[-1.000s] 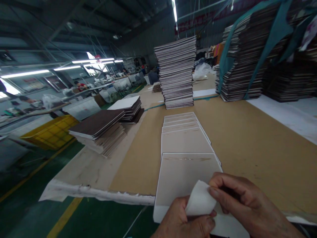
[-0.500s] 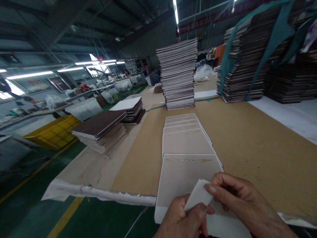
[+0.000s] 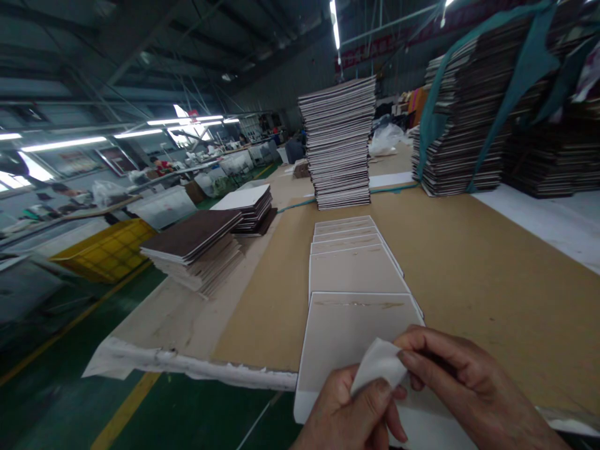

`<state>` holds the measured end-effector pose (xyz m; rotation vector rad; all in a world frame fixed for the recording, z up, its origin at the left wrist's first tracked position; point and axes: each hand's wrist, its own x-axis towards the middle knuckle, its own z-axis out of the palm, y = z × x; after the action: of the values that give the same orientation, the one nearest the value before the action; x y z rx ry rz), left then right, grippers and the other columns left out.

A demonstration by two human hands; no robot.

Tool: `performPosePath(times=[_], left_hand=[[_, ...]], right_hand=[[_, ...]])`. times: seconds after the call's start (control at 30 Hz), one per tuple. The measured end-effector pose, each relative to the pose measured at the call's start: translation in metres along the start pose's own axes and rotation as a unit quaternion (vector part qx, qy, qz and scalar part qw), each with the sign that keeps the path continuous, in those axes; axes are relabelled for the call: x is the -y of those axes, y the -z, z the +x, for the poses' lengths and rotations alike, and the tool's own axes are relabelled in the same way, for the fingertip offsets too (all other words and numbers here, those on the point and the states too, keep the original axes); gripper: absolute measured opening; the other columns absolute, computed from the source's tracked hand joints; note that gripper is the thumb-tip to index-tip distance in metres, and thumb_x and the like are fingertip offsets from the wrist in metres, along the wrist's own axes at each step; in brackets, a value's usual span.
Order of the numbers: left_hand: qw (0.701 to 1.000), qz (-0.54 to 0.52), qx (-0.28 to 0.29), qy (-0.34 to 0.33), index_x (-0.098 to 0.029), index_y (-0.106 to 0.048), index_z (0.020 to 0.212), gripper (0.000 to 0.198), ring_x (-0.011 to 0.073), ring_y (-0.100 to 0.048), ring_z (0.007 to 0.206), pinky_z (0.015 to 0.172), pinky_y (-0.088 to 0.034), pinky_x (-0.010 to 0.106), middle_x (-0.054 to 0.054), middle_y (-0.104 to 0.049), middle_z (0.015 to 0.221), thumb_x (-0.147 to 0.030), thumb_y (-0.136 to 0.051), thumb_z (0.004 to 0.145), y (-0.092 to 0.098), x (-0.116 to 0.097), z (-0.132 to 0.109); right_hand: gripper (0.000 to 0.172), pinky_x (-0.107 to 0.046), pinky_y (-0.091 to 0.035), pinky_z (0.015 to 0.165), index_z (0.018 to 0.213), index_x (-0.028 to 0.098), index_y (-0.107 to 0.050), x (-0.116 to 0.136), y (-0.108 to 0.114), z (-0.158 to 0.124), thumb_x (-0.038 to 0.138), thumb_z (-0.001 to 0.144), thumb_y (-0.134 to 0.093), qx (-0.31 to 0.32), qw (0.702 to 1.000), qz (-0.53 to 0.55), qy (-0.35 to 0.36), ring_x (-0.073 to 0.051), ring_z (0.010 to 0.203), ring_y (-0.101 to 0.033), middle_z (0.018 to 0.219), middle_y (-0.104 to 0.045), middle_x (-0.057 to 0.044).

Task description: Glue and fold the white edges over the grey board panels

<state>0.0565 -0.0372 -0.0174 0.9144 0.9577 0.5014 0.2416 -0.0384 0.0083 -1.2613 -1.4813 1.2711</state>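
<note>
One white piece (image 3: 377,364) — and both hands are on it! It sits at about one o'clock from the left grip (image 3: 347,406), pinched under the thumb, and at nine from the right grip (image 3: 462,381), fingertips nipping its edge. Overlapping boards (image 3: 344,328) stretch toward eleven, far ones too bunched to count, on one tabletop (image 3: 497,287) — one tall stack (image 3: 340,144) looming beyond.

Overlapping boards (image 3: 347,270) lie on the table (image 3: 473,262) before a stack (image 3: 340,147), right of a pile (image 3: 192,234)
</note>
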Motion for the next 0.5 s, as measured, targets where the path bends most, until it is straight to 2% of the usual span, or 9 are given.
performPosePath(times=[0.13,0.3,0.4,0.5], left_hand=[[1.000,-0.003,0.003,-0.013,-0.009,-0.062,0.106,0.070,0.0026,-0.037,0.035,0.033,-0.017,0.016,-0.002,-0.058,0.061,-0.071,-0.061,0.074,0.000,-0.001,0.000],[0.999,0.029,-0.013,-0.008,-0.009,-0.061,0.107,0.070,0.0031,-0.038,0.036,0.035,-0.019,0.017,-0.003,-0.057,0.062,-0.072,-0.057,0.077,0.000,-0.006,-0.001],[0.999,0.039,-0.027,-0.010,-0.010,-0.061,0.107,0.070,0.0038,-0.040,0.038,0.037,-0.019,0.018,-0.003,-0.057,0.062,-0.073,-0.055,0.077,0.000,-0.007,0.000],[0.999,0.037,-0.034,-0.020,-0.012,-0.063,0.105,0.067,0.0038,-0.037,0.036,0.038,-0.020,0.018,-0.004,-0.057,0.060,-0.073,-0.055,0.077,-0.002,-0.007,0.002]], right_hand=[[0.029,-0.020,-0.048,0.063,0.085,0.023,-0.069,-0.001,-0.001,-0.001,0.049,0.089,-0.057,-0.024,0.999,0.037,-0.019,-0.013,0.067,-0.060,0.071,-0.065,0.001],[0.030,-0.021,-0.048,0.061,0.100,0.024,-0.063,-0.005,-0.001,-0.001,0.050,0.086,-0.063,-0.036,0.992,0.116,-0.041,-0.013,0.066,-0.060,0.074,-0.068,0.000],[0.030,-0.018,-0.039,0.049,0.098,0.024,-0.061,-0.009,0.002,-0.001,0.052,0.086,-0.063,-0.044,0.987,0.140,-0.068,-0.010,0.056,-0.051,0.073,-0.065,0.002],[0.037,-0.020,-0.036,0.048,0.084,0.022,-0.060,-0.010,0.003,0.000,0.059,0.083,-0.063,-0.010,0.986,0.134,-0.100,-0.010,0.054,-0.048,0.067,-0.058,0.002]])
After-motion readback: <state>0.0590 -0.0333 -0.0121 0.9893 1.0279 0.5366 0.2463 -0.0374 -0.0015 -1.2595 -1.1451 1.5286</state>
